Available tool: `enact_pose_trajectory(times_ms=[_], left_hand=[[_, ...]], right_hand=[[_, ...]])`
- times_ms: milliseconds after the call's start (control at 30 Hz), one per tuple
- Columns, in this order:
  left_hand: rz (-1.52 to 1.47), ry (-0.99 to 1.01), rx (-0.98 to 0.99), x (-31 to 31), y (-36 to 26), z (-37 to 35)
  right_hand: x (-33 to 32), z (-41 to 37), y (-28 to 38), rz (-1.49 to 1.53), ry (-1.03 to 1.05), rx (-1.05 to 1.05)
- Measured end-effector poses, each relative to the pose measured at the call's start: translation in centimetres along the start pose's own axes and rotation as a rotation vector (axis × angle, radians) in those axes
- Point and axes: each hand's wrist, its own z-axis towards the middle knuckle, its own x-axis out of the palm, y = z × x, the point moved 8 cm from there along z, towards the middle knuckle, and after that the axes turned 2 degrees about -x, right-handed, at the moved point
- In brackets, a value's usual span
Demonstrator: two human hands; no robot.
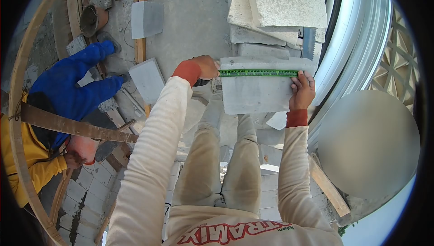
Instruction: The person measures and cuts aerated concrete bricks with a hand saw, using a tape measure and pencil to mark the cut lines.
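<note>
A pale grey concrete block (257,94) lies before me, its broad face up. Across it, near its far edge, a green tape measure (257,73) is stretched out straight. My left hand (207,67) is closed at the tape's left end, beside the block's left edge; a dark part, perhaps the case, shows under the palm. At the block's right edge my right hand (303,91) pinches the other end of the tape, its fingers bent over the block.
Stacked slabs (285,2) and a saw blade (308,42) are beyond the block. Shiny metal profiles (361,33) curve along the right. At left are two loose blocks (149,20), a bucket (94,20), a wooden frame (27,42), and a person in blue trousers (68,78) bending over.
</note>
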Motion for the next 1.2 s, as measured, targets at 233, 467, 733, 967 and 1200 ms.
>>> enact_pose_trajectory(times_ms=[233, 467, 733, 967, 1200], left_hand=[[-0.022, -0.010, 0.005, 0.1, -0.1, 0.1], [-0.010, -0.085, 0.011, 0.1, 0.4, 0.6], [-0.068, -0.085, 0.008, 0.4, 0.9, 0.8], [-0.120, -0.102, -0.023, 0.8, 1.7, 1.1], [-0.115, -0.113, -0.048, 0.6, 1.2, 0.5]], right_hand=[[0.0, -0.1, 0.0, -0.014, -0.011, 0.004], [0.0, 0.0, 0.0, -0.015, 0.000, 0.006], [0.0, -0.3, 0.3, -0.018, -0.013, 0.005], [0.1, -0.6, 0.3, -0.014, -0.027, -0.015], [-0.1, -0.3, 0.0, -0.029, -0.055, -0.011]])
